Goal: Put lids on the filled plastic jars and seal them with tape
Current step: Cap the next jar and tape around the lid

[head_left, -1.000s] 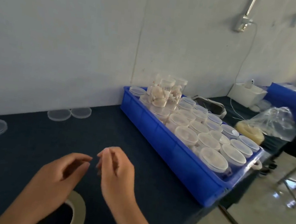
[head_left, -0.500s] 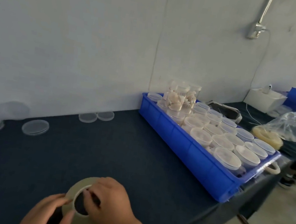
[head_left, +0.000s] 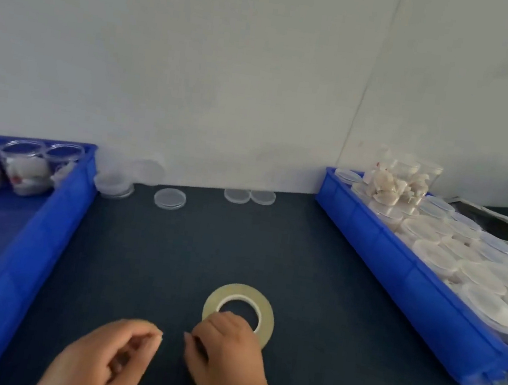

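Dark table (head_left: 172,262): right blue crate (head_left: 396,275) packed with lidded jars (head_left: 432,251), left blue crate (head_left: 31,227) holds open filled jars (head_left: 23,168). Left hand (head_left: 107,363) has fingertips pinched together, can't tell on what. Right hand (head_left: 224,356) grips near rim of tape roll (head_left: 241,291), flat at front-centre. Loose lids (head_left: 169,199) by the wall.

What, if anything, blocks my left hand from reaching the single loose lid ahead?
Probably nothing, so yes: bare dark mat lies between the left hand and the lid; the tape roll sits off to the right.
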Motion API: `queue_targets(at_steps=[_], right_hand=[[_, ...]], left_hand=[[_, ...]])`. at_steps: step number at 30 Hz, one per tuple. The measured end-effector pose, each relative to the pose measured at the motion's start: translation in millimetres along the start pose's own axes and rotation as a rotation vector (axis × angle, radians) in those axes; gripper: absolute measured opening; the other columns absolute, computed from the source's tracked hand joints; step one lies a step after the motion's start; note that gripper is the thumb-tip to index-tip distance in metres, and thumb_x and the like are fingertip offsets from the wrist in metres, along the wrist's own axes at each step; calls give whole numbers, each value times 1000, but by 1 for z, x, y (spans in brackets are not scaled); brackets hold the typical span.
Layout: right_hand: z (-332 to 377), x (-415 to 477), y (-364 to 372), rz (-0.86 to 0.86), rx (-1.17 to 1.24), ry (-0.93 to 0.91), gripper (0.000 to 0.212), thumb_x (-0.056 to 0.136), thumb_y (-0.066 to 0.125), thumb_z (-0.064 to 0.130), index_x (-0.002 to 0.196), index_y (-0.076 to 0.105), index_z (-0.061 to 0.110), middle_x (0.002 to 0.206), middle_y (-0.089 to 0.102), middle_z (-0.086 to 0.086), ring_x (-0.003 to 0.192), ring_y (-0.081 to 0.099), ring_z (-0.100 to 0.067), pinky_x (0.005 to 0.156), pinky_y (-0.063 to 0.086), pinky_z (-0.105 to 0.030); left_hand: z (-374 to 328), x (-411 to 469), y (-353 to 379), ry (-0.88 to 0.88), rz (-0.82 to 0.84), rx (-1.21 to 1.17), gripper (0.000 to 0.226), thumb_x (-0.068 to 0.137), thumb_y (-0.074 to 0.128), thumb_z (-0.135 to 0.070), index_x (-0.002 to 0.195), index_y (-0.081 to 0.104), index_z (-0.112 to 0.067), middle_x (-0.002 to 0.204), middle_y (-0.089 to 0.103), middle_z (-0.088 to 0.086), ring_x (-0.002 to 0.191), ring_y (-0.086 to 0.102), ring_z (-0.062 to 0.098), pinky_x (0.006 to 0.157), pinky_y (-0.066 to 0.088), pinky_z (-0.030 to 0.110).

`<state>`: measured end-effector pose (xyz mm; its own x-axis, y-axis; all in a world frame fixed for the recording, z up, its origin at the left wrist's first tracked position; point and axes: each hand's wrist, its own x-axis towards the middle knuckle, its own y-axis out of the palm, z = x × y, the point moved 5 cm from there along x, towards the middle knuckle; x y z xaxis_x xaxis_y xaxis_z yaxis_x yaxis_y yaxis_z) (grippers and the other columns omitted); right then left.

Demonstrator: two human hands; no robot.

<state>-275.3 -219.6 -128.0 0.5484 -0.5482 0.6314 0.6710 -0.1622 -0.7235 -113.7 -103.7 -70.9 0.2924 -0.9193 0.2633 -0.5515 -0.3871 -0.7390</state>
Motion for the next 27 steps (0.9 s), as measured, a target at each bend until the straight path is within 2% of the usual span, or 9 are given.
queue_targets(at_steps=[3, 8, 11, 14, 18, 21, 23, 26, 27], right_hand=[[-3, -1, -2, 0, 33, 39, 22, 97, 68, 36, 79, 66, 25, 78, 58, 15, 73, 50, -4, 70, 48, -23], [-1, 0, -4, -12, 85, 28, 19, 96, 69, 32, 79, 67, 23, 78, 60, 17, 75, 53, -3, 71, 51, -24], [0, 1, -4, -21, 88, 0, 17, 92, 75, 26, 78, 68, 23, 77, 58, 18, 73, 54, -3, 72, 49, -21], [3, 4, -5, -45, 102, -9, 25, 95, 64, 35, 75, 68, 21, 75, 57, 19, 71, 54, -4, 73, 45, -19], [5, 5, -3, -78, 92, -28, 31, 92, 59, 38, 71, 71, 18, 71, 61, 15, 66, 58, -8, 72, 46, -20], [-2, 8, -4, -55, 80, 0, 32, 90, 60, 40, 67, 70, 20, 68, 60, 17, 63, 57, -5, 73, 45, -16], [4, 9, -2, -62, 84, -26, 32, 87, 62, 39, 63, 69, 20, 65, 60, 17, 59, 56, -4, 73, 44, -13], [1, 4, 6, -112, 73, -84, 30, 81, 67, 35, 56, 67, 19, 59, 59, 14, 52, 55, -6, 70, 46, -16], [-9, 9, 3, -131, 86, -101, 30, 80, 68, 33, 54, 66, 19, 58, 59, 14, 50, 54, -7, 69, 46, -17]], left_hand=[[0, 5, -38, 107, -191, 4, 14, 85, 66, -51, 98, 68, -53, 89, 70, -30, 70, 67, -4, 58, 47, 7], [31, 21, -104, -111, -237, 47, 13, 94, 58, -56, 99, 68, -50, 94, 71, -27, 81, 68, 0, 70, 56, 30], [63, 34, -138, -261, -166, 225, 16, 102, 52, -46, 103, 68, -49, 102, 70, -25, 92, 66, -1, 84, 57, 38], [93, 56, -167, -342, -149, 359, 25, 106, 48, -33, 118, 67, -44, 114, 66, -22, 104, 64, 10, 86, 52, 36], [140, 102, -179, -486, 118, 492, 41, 107, 51, -32, 148, 51, -32, 152, 54, -2, 130, 57, 23, 105, 49, 43], [154, 143, -173, -444, 197, 504, 56, 105, 58, -32, 158, 41, -26, 161, 44, 3, 139, 52, 27, 111, 46, 44], [152, 170, -164, -359, 171, 470, 54, 103, 60, -29, 155, 44, -25, 158, 48, 3, 136, 54, 27, 109, 47, 44], [154, 215, -147, -247, 134, 495, 44, 101, 57, -20, 145, 48, -24, 148, 52, 2, 107, 59, 22, 86, 50, 42], [158, 230, -142, -229, 135, 513, 50, 101, 55, -16, 150, 44, -24, 154, 47, 3, 111, 59, 24, 86, 49, 43]])
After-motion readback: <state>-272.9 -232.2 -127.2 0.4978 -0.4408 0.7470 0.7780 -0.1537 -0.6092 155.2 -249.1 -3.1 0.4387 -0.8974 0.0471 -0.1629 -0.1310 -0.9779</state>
